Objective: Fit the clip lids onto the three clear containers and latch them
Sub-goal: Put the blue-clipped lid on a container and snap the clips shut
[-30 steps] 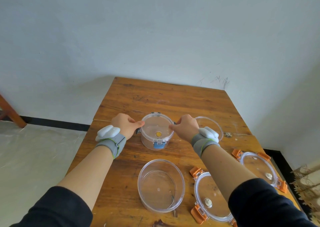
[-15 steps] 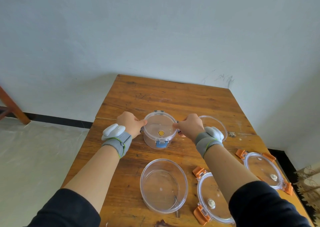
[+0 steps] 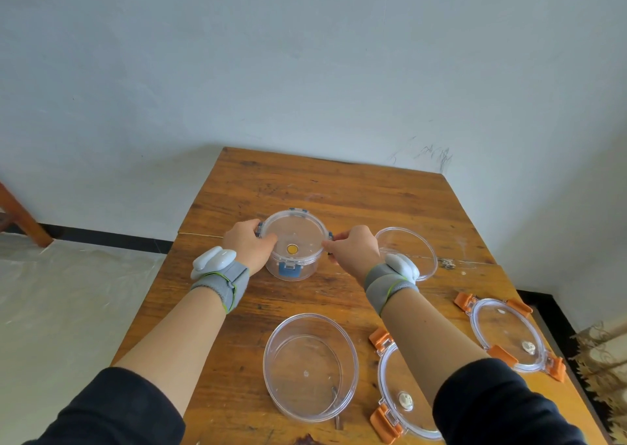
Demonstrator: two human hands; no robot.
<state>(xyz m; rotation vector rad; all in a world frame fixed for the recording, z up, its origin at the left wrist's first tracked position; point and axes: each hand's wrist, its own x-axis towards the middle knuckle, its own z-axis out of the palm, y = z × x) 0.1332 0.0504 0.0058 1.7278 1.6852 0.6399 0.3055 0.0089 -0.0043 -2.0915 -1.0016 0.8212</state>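
A small clear round container [image 3: 292, 268] stands mid-table with a blue-clipped lid [image 3: 294, 232] on top; its front blue clip is folded down. My left hand [image 3: 249, 247] presses the lid's left edge and my right hand [image 3: 353, 252] pinches its right edge. An open clear container [image 3: 310, 366] sits near me. Another open container [image 3: 412, 251] stands to the right, partly hidden by my right wrist. Two orange-clipped lids lie flat at the right: one lid [image 3: 400, 400] near me, the other lid [image 3: 509, 332] further right.
The wooden table [image 3: 339, 186] ends at a white wall behind; its right edge runs close to the far-right lid. A red-brown wooden leg [image 3: 20, 213] stands on the floor at the far left.
My view has tilted, so the table sits lower in frame. Both hands stay at the lid's sides; my left fingers have closed further onto the left edge.
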